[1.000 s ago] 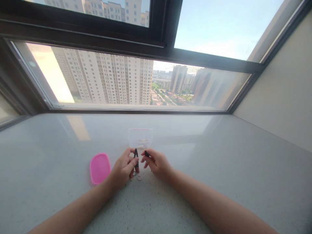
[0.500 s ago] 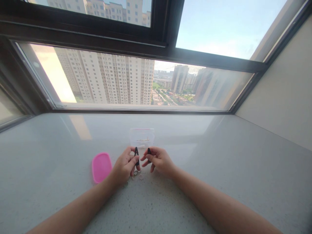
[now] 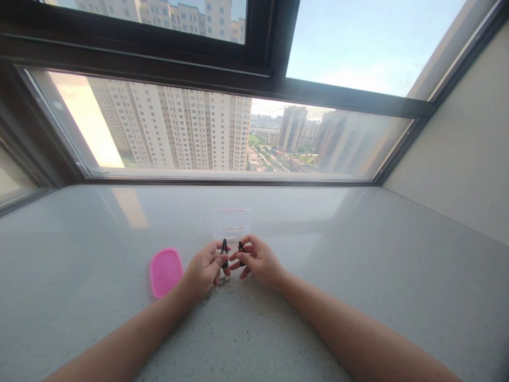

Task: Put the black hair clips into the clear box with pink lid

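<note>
My left hand [image 3: 205,267] pinches a black snap hair clip [image 3: 225,253] upright between thumb and fingers. In my right hand [image 3: 257,260] is another black hair clip [image 3: 241,253], partly covered by the thumb and fingers. The two clips are close together but apart. Several small rings [image 3: 221,281] lie on the counter just below my left hand. Behind both hands stands a clear plastic box [image 3: 218,218] with a few thin, light-coloured pieces in it, too small to name.
A pink lid [image 3: 165,272] lies on the pale speckled counter [image 3: 246,339], left of my left hand. The dark window frame [image 3: 230,182] runs along the counter's far edge, and a white wall [image 3: 457,175] rises on the right.
My two hands have come slightly closer together. The clip in my right hand has tilted a little, and the left clip has turned slightly, showing its split arms.
</note>
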A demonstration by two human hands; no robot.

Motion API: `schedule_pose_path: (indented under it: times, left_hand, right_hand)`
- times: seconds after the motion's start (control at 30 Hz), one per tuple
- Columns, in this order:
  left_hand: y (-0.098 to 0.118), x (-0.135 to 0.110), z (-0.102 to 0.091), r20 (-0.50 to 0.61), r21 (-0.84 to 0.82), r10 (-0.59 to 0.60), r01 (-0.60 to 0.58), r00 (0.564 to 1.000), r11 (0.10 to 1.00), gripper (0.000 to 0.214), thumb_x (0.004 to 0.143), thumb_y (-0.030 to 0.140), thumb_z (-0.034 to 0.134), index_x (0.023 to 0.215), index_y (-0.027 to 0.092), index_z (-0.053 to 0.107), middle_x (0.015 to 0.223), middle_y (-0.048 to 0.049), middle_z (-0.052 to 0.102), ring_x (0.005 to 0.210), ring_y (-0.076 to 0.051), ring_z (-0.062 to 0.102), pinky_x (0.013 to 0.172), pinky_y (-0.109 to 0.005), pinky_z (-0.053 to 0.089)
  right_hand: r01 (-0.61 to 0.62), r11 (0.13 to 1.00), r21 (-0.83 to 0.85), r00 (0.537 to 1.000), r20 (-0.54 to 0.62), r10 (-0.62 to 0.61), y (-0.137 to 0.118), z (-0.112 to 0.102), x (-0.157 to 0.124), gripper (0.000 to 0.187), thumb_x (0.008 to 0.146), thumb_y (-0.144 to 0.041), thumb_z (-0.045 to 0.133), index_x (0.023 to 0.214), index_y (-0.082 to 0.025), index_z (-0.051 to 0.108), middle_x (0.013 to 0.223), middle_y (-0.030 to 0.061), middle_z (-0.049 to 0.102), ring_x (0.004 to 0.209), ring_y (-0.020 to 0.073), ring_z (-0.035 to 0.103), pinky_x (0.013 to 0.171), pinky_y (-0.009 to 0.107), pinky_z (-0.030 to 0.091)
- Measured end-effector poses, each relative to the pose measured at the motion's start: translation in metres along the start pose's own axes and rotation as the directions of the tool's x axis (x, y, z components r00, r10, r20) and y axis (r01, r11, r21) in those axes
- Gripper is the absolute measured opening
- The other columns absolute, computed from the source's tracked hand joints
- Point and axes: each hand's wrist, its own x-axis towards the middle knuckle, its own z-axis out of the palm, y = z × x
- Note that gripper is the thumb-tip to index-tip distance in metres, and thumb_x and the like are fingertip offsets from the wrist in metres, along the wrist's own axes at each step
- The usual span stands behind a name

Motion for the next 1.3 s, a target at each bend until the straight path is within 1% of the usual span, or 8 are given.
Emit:
schedule_pose_path:
  times: [0.1, 0.2, 0.33, 0.4, 0.67, 0.83, 1.0, 1.3]
  left_hand:
    - [0.0009, -0.0004, -0.0002, 0.005, 0.001, -0.005, 0.005, 1.0, 1.0, 0.028, 0.08, 0.04, 0.056, 0.094, 0.015, 0.053, 0.053, 0.0023, 0.062, 0.033, -0.007, 0.044, 0.036, -0.016, 0.031]
    - [0.0011, -0.0007, -0.0005, 0.02, -0.001, -0.011, 0.011, 1.0, 1.0, 0.026, 0.08, 0.038, 0.055, 0.092, 0.015, 0.052, 0.052, 0.002, 0.062, 0.033, -0.007, 0.042, 0.036, -0.016, 0.031]
    - [0.0014, -0.0011, -0.0005, 0.024, -0.016, -0.033, 0.033, 0.999, 0.999, 0.023, 0.08, 0.036, 0.055, 0.09, 0.015, 0.052, 0.049, 0.003, 0.061, 0.031, -0.006, 0.038, 0.035, -0.015, 0.026]
    - [0.0008, -0.0011, -0.0007, 0.027, -0.037, -0.049, 0.049, 0.998, 0.998, 0.022, 0.08, 0.036, 0.055, 0.089, 0.016, 0.052, 0.047, 0.0036, 0.06, 0.03, -0.006, 0.037, 0.034, -0.015, 0.024]
    - [-0.0061, 0.0007, -0.0031, 0.032, -0.04, -0.065, 0.066, 0.997, 0.997, 0.023, 0.08, 0.036, 0.056, 0.09, 0.016, 0.054, 0.047, 0.0039, 0.059, 0.03, -0.006, 0.036, 0.034, -0.015, 0.024]
    - [-0.0061, 0.002, -0.0038, 0.021, -0.002, -0.051, 0.051, 0.998, 0.999, 0.022, 0.081, 0.036, 0.055, 0.092, 0.016, 0.054, 0.047, 0.0044, 0.058, 0.032, -0.006, 0.036, 0.034, -0.015, 0.024]
    - [-0.008, 0.0016, -0.005, 0.021, 0.023, -0.02, 0.02, 1.0, 1.0, 0.019, 0.083, 0.033, 0.054, 0.093, 0.016, 0.054, 0.048, 0.0044, 0.058, 0.034, -0.006, 0.037, 0.036, -0.015, 0.025]
    - [-0.0014, 0.001, -0.0028, 0.032, 0.014, -0.02, 0.019, 0.999, 1.0, 0.021, 0.082, 0.034, 0.053, 0.093, 0.016, 0.054, 0.05, 0.0057, 0.058, 0.033, -0.006, 0.038, 0.037, -0.016, 0.024]
  right_hand:
    - [-0.012, 0.999, 0.03, 1.0, 0.001, 0.012, -0.0004, -0.0007, -0.0009, 0.041, 0.077, -0.051, 0.062, 0.088, -0.021, 0.037, 0.084, 0.0034, 0.066, 0.072, 0.0193, 0.069, 0.046, 0.023, 0.051]
    - [-0.018, 0.999, 0.046, 0.999, 0.03, 0.017, 0.0003, -0.0024, 0.0001, 0.041, 0.078, -0.053, 0.06, 0.087, -0.02, 0.037, 0.083, 0.0043, 0.067, 0.073, 0.019, 0.068, 0.049, 0.024, 0.052]
    - [-0.076, 0.997, 0.018, 0.988, 0.133, 0.073, 0.0001, -0.0047, 0.0027, 0.039, 0.078, -0.053, 0.059, 0.086, -0.018, 0.044, 0.075, 0.0044, 0.068, 0.07, 0.0179, 0.068, 0.052, 0.024, 0.051]
    - [-0.094, 0.996, -0.009, 0.983, 0.155, 0.094, -0.0007, -0.0055, 0.0033, 0.036, 0.079, -0.051, 0.059, 0.086, -0.017, 0.047, 0.073, 0.0043, 0.067, 0.069, 0.0176, 0.067, 0.053, 0.025, 0.051]
    - [-0.091, 0.995, -0.038, 0.986, 0.137, 0.096, -0.0016, -0.0046, 0.0023, 0.035, 0.079, -0.05, 0.058, 0.085, -0.017, 0.049, 0.067, 0.0023, 0.065, 0.064, 0.0177, 0.066, 0.046, 0.023, 0.05]
    - [-0.056, 0.998, -0.037, 0.99, 0.129, 0.06, -0.0015, -0.0038, 0.0013, 0.036, 0.079, -0.052, 0.057, 0.084, -0.017, 0.048, 0.066, 0.0016, 0.063, 0.062, 0.0173, 0.066, 0.043, 0.022, 0.048]
    - [-0.052, 0.997, -0.05, 0.99, 0.128, 0.058, -0.0015, -0.0039, -0.0003, 0.036, 0.079, -0.052, 0.057, 0.085, -0.017, 0.049, 0.067, 0.0022, 0.063, 0.064, 0.0175, 0.066, 0.044, 0.022, 0.049]
    - [-0.044, 0.998, -0.036, 0.989, 0.14, 0.049, -0.002, -0.0008, -0.0008, 0.038, 0.077, -0.053, 0.058, 0.084, -0.017, 0.049, 0.065, 0.002, 0.063, 0.062, 0.0169, 0.065, 0.044, 0.022, 0.05]
